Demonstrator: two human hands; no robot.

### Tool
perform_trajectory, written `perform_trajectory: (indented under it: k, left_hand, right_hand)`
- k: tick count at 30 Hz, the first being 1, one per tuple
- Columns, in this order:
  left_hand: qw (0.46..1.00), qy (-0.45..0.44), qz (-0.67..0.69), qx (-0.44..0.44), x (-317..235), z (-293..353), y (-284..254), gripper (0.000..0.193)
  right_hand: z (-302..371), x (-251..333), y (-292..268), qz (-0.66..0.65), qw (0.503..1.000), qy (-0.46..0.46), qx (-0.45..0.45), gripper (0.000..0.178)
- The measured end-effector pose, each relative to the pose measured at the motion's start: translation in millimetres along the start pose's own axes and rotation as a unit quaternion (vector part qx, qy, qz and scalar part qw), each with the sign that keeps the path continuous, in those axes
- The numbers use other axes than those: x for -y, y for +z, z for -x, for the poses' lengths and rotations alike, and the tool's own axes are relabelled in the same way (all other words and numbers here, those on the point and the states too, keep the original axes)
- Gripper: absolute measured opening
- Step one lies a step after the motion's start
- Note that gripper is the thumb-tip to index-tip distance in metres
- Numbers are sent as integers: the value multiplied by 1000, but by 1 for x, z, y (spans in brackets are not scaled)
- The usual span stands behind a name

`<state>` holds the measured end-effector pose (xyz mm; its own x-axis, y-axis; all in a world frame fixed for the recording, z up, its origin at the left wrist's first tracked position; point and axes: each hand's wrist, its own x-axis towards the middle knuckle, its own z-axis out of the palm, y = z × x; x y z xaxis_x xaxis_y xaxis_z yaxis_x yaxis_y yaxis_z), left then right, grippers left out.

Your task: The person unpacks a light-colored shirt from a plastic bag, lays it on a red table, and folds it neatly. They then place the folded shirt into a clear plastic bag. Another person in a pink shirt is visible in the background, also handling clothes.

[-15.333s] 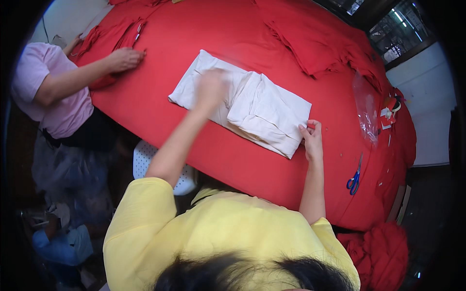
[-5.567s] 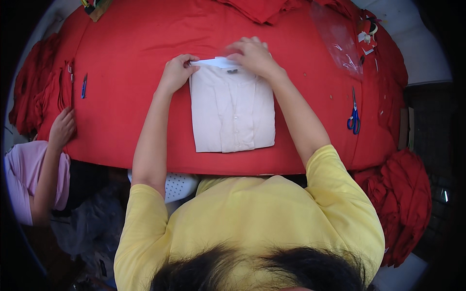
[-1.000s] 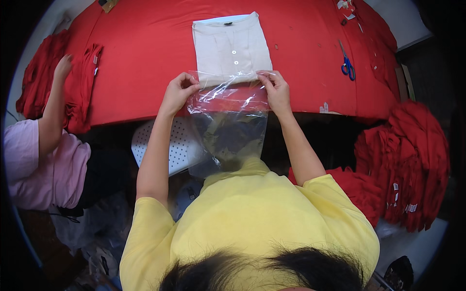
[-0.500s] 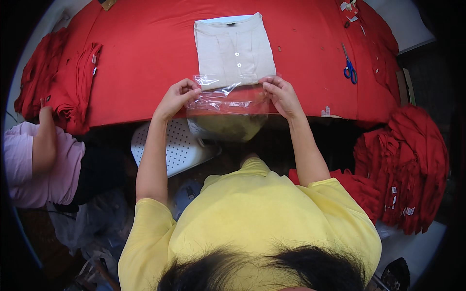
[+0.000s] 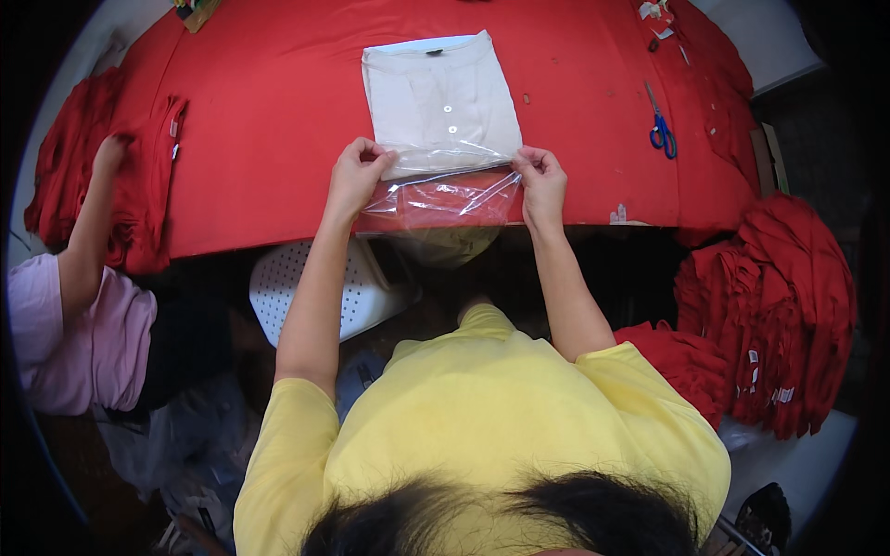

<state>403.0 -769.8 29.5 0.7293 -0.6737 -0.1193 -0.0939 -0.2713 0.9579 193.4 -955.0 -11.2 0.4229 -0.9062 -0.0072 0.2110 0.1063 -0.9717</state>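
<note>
A folded cream garment [image 5: 436,102] with two buttons lies on the red-covered table, a pale blue edge showing along its far side. The mouth of a clear plastic bag [image 5: 440,199] covers its near end, and the rest of the bag hangs over the table's front edge. My left hand [image 5: 357,176] pinches the bag at the garment's near left corner. At the near right corner my right hand [image 5: 540,181] pinches the other side of the bag. Both hands are closed, thumbs against fingers.
Blue-handled scissors [image 5: 661,134] lie to the right on the red table cover [image 5: 269,120]. Red garments [image 5: 765,315] are heaped at the right, with more red garments [image 5: 139,185] at the far left beside a co-worker's arm [image 5: 88,218]. Under the table edge stands a white perforated stool [image 5: 315,283].
The bag's mouth has been drawn tighter over the garment's near end, and less of it hangs down. My left hand shifted slightly right. The co-worker's hand moved up over the red garments.
</note>
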Motion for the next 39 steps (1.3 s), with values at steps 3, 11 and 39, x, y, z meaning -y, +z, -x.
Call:
perform_trajectory:
  k: [3,11,39]
  left_hand:
    - [996,63,-70,-5,9,-7,2,17]
    - [999,12,-19,37,-1,-10,0,18]
    - [996,-54,48,50,-19,-102,-16,28]
  right_hand:
    - [3,1,4,-96,995,2,-15,17]
    - [-29,27,5,-36,992,104,63,12]
    - [-145,47,59,352,909,-101,200,14]
